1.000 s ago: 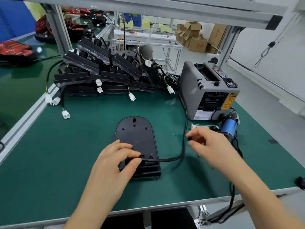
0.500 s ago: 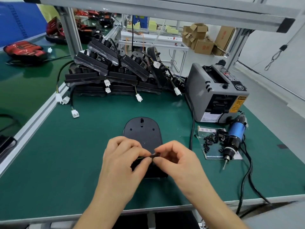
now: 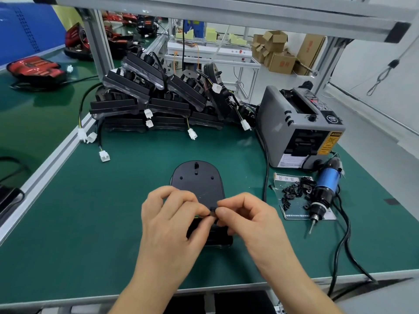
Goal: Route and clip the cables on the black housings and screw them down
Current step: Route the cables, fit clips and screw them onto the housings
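Far-left bench: red-and-black units (image 3: 34, 69) lie on the neighbouring surface, well apart from your work.
White connectors (image 3: 104, 155): they hang on thin leads from the pile and rest on the green mat (image 3: 90, 223) near its left rail.
Housing pile (image 3: 145, 103): black housings are stacked and leaning on one another at the back of the mat, with cables looping out of them.
Left hand (image 3: 172, 220): your fingers are curled, and thumb and forefinger pinch a small black piece (image 3: 212, 209) from the left. A thin yellow-green wire shows just under that thumb.
Black housing (image 3: 196, 184): it lies flat in the middle of the mat, rounded end away from you, directly under both hands.
Right hand (image 3: 249, 220): fingers curled, with thumb and forefinger pinching the same small black piece from the right, so your fingertips meet over the housing.
In the way: your hands cover the near end of the housing. Whether the piece is a clip or a cable end cannot be told.
Power cord (image 3: 265, 173): it runs down the mat just right of the housing, apart from it.
Tape dispenser (image 3: 294, 123): a grey machine standing at the right rear.
Clip card (image 3: 294, 193): a printed card strewn with loose black clips, near your right hand.
Screwdriver (image 3: 324, 186): blue-bodied, lying across the card's right edge with its bit pointing toward you.
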### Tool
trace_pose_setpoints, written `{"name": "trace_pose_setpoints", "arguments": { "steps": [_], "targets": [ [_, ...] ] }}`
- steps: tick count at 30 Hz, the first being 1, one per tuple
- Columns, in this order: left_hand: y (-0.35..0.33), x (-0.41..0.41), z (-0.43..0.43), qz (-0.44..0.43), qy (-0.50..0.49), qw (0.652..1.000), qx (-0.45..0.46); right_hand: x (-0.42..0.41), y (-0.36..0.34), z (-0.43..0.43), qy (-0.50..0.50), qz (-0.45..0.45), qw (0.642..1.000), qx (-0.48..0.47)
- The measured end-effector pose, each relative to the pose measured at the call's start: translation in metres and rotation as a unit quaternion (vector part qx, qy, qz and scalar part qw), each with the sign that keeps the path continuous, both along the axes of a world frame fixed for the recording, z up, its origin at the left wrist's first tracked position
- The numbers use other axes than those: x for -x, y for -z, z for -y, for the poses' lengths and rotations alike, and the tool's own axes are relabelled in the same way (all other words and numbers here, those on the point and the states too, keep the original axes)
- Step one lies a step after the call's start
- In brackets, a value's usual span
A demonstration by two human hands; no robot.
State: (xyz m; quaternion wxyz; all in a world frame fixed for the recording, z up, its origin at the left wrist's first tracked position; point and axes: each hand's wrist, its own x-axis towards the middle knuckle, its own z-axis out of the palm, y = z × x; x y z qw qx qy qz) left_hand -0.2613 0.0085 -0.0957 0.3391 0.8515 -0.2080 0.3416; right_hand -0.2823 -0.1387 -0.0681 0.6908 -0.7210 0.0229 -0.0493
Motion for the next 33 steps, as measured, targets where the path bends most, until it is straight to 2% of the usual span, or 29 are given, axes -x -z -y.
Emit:
{"name": "trace_pose_setpoints", "arguments": {
  "steps": [10,15,21,23,27,33],
  "targets": [
    [0.003,-0.003,0.001,0.020,0.009,1.000,0.006,0.002,0.001,-0.003,0.004,-0.005,1.000,-0.016],
    [0.001,-0.006,-0.004,0.020,0.038,0.999,-0.029,0.003,-0.002,0.003,-0.038,-0.028,0.999,0.001],
    [0.002,-0.004,-0.007,0.052,0.061,0.994,-0.076,0.006,0.000,0.007,-0.039,-0.031,0.998,0.049],
    [0.003,-0.002,-0.010,0.026,0.066,0.995,-0.072,0.007,0.003,0.006,-0.030,-0.034,0.997,0.055],
    [0.000,-0.001,-0.020,-0.103,0.052,0.993,-0.039,0.006,0.007,0.005,0.004,-0.027,0.993,0.119],
    [0.002,-0.003,-0.013,-0.119,0.047,0.990,-0.053,0.008,0.012,-0.004,0.033,0.017,0.961,0.273]
  ]
}}
